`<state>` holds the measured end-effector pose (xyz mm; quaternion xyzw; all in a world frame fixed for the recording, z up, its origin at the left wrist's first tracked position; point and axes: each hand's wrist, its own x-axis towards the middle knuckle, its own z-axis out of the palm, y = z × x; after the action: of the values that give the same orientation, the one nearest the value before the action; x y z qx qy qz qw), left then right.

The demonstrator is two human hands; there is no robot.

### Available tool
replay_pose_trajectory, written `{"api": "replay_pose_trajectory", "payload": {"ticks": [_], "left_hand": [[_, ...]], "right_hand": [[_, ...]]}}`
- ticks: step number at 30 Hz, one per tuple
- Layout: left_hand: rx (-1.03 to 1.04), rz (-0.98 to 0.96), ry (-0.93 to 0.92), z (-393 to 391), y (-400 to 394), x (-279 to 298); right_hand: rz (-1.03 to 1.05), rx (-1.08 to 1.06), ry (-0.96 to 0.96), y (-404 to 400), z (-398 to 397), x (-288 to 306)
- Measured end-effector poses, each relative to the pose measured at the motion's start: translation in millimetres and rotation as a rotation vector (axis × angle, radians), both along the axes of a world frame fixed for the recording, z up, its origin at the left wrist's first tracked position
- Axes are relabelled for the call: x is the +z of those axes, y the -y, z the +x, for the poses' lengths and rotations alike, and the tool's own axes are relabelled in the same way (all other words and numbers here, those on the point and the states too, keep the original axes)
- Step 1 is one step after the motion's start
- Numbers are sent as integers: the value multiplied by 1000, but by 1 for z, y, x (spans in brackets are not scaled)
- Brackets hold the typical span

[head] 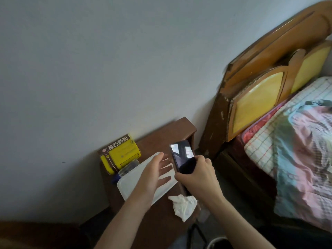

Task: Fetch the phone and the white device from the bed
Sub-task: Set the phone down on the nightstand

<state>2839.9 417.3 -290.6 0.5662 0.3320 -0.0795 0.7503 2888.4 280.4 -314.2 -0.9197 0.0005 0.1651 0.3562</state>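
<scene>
My right hand (197,178) grips a black phone (182,156) by its lower end, screen up, above the right side of a brown nightstand (161,137). A flat white device (133,184) lies on the nightstand top. My left hand (156,172) hovers just over the white device with its fingers spread and holds nothing. The bed (296,141) stands to the right, with a checked sheet and a pink and teal quilt.
A yellow and brown box (120,153) stands at the back of the nightstand against the wall, with a clear bottle (126,169) next to it. A crumpled white tissue (184,205) lies at the nightstand's front right. The wooden headboard (260,87) rises behind the bed.
</scene>
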Motion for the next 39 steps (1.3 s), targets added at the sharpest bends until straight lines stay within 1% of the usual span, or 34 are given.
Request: {"api": "replay_pose_trajectory", "payload": {"ticks": [3,5,9,14,19,26,30,32,35,39], "left_hand": [[69,49,8,6,-29,-19],[138,48,2,8,-45,-29],[240,45,2,22,-74,-43],[236,124,35,36,-90,-52],[204,130,12,36,-93,-60],[256,55,-76,34,-99,-69],[257,74,-66,36,-98,-71],[267,45,-65,39,-98,-70],[278,46,-64,40,-97,-68],[286,83,-5,39,-91,-67]], "right_hand": [[-74,-3,-51,-27,43,-28],[-100,-17,-68,-47,67,-44],[-183,20,-47,-77,107,-69],[-306,127,-4,-99,139,-87],[-371,192,13,-108,154,-101],[-427,329,76,-119,167,-109],[-462,423,95,-122,170,-111],[-474,454,79,-122,170,-113],[-479,459,49,-122,170,-117],[-483,449,49,-121,168,-117]]}}
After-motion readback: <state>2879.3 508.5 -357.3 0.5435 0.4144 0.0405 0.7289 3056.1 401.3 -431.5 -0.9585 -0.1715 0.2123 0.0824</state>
